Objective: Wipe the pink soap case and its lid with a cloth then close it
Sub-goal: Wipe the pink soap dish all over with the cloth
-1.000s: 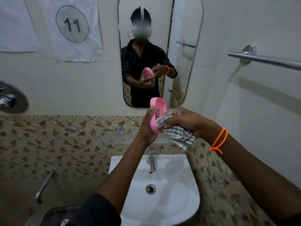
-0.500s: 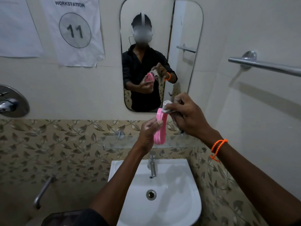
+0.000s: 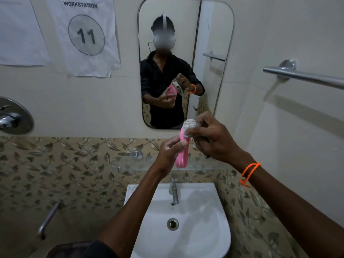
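Left hand: my left hand [image 3: 168, 155] grips the pink soap case piece [image 3: 182, 151] from the side, fingers curled round its edge, thumb across its near face.
Right hand: my right hand [image 3: 214, 140] bunches the cloth [image 3: 189, 127] in curled fingers and presses it over the top end of the piece.
Pink piece: I hold it upright and edge-on, above the glass shelf [image 3: 149, 162] and the white sink [image 3: 219, 229]. In the mirror [image 3: 214, 43] its far face shows small holes. I cannot tell whether it is the case or its lid.
Cloth: pale and crumpled, touching the top rim; most of it is hidden behind my right hand.
Wrist: an orange beaded band [image 3: 249, 173] sits on my right wrist.
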